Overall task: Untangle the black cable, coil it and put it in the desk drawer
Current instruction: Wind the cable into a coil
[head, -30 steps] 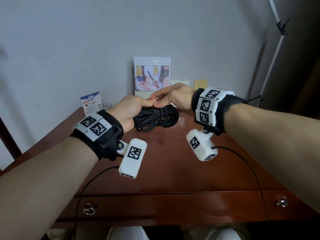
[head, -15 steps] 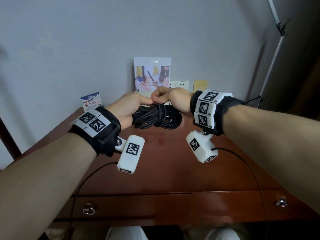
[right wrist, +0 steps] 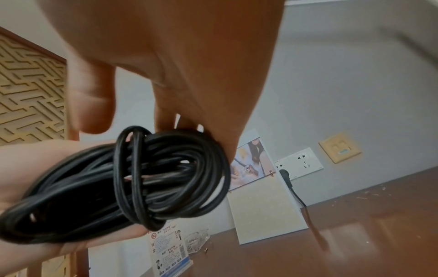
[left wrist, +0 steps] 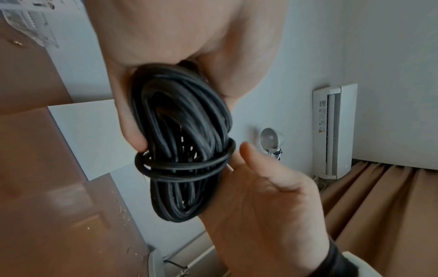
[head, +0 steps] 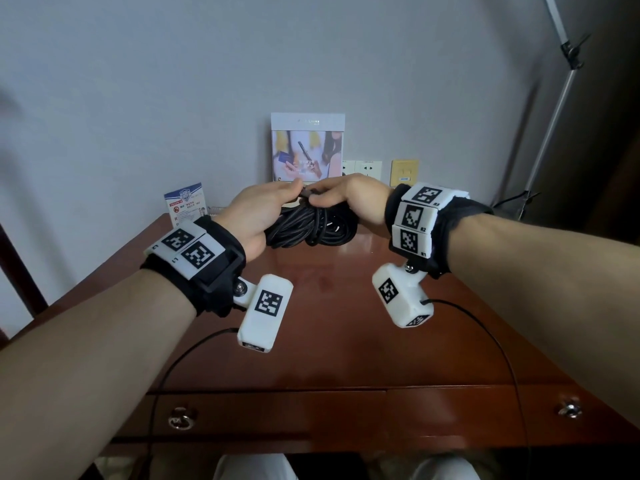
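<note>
The black cable (head: pixel 311 227) is a thick coil with two turns wound crosswise round its middle (left wrist: pixel 184 165). I hold it just above the far part of the desk (head: pixel 329 323). My left hand (head: pixel 266 209) grips the coil's left end, fingers wrapped round the bundle (left wrist: pixel 128 121). My right hand (head: pixel 332 197) reaches over the top, its fingers curled behind the coil (right wrist: pixel 170 120) and the thumb (right wrist: pixel 94 105) standing off. A cable end sticks up between the two hands (head: pixel 306 194). The desk drawer (head: pixel 270 414) below the front edge is closed.
A ring pull (head: pixel 180 418) sits on the left drawer front and a knob (head: pixel 568 408) on the right one. A photo calendar (head: pixel 307 147) and a small card (head: pixel 185 206) stand against the wall. A plug (right wrist: pixel 285 175) sits in the wall sockets (head: pixel 362 168). Thin wrist-camera leads hang over the front edge.
My right hand curled down over the top of the coil, then stretched out again toward my left thumb. The coil stays in my left hand, slightly higher than before.
</note>
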